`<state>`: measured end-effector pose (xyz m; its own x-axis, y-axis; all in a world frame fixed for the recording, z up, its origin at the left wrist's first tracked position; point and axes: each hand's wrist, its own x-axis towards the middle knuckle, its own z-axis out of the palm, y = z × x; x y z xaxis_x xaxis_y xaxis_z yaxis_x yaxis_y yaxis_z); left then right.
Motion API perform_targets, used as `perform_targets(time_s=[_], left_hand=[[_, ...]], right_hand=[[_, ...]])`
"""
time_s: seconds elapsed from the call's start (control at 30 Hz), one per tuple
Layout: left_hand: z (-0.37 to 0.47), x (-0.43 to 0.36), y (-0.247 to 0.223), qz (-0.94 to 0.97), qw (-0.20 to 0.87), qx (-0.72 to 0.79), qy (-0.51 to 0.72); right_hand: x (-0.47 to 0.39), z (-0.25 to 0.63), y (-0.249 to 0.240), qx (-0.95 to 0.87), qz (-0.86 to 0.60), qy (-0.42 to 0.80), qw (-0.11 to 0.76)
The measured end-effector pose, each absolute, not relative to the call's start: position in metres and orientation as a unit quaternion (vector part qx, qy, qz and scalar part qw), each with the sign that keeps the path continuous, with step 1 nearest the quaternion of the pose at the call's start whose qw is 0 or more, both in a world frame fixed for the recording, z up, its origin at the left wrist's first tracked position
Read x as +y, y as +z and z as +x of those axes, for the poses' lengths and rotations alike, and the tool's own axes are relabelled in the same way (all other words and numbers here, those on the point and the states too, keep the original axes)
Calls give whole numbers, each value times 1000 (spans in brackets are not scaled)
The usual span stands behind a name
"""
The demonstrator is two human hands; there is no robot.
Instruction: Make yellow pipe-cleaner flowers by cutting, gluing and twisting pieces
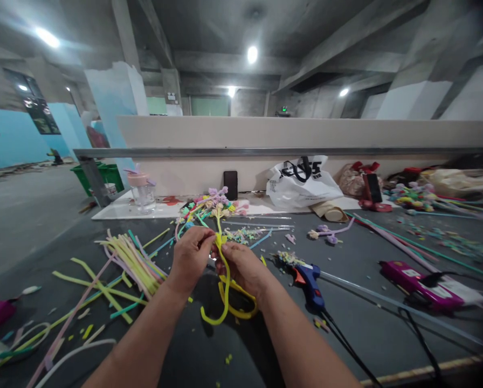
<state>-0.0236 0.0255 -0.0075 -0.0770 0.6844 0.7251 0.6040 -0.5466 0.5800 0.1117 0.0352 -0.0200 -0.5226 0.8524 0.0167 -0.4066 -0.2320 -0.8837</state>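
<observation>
Over the middle of the dark table, both my hands meet at a yellow pipe cleaner (227, 293). My left hand (191, 256) pinches at its upper part with thumb and fingertips together. Close beside it, my right hand (241, 264) grips the same bunch, fingers curled. One end hangs below in a hook, and a darker yellow loop (245, 310) shows under my right wrist. A pale yellow flower-like tip (218, 213) rises above the fingers. What lies right between the fingertips is partly hidden.
A bundle of pipe cleaners (138, 261) lies left. To the right are a blue glue gun (312, 285), its long glue stick, and a magenta box (421, 285) with cords. Behind stand a plastic cup (142, 194), a phone (230, 185) and a white bag (302, 186). Clippings litter the table.
</observation>
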Motion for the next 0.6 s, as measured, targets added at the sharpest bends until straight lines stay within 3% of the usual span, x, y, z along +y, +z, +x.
perform_targets(time_s=[0.6], left_hand=[[-21,29,-14,678,116,454,567]], right_hand=[[48,108,-37,-571,-350,583,460]])
